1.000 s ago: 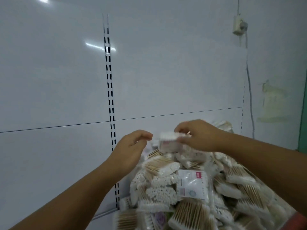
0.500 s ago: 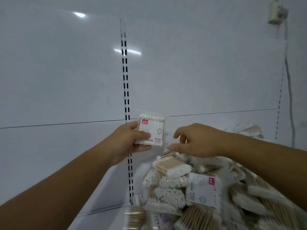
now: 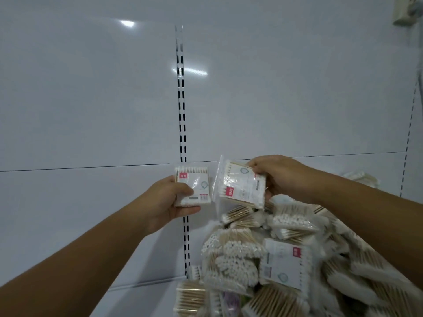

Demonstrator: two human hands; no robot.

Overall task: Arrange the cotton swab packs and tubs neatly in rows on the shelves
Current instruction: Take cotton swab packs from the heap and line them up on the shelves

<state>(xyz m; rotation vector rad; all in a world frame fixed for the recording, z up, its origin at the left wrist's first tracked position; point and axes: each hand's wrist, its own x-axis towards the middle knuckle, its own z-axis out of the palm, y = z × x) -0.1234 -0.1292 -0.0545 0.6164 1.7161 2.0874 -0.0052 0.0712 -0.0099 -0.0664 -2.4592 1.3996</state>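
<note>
My left hand (image 3: pixel 169 200) grips a small clear pack of cotton swabs (image 3: pixel 194 187) with a white label and red tag, held upright in front of the white back panel. Just to its right, my right hand (image 3: pixel 279 175) grips a second, tilted swab pack (image 3: pixel 240 186) in a clear bag, lifted just above the heap. Below it a big loose pile of swab packs (image 3: pixel 263 255) fills the lower right, wooden sticks and white tips pointing every way. One labelled pack (image 3: pixel 283 264) lies face up on the pile.
A white back panel (image 3: pixel 91 110) spans the view, with a slotted upright strip (image 3: pixel 182 124) down the middle and another at the right (image 3: pixel 409 124). The white shelf surface (image 3: pixel 137 298) shows at bottom left. A wall socket with cable (image 3: pixel 407 10) sits top right.
My right hand has picked a second pack out of the pile and raised it beside the pack in my left hand. A second ago my right hand held the first pack.
</note>
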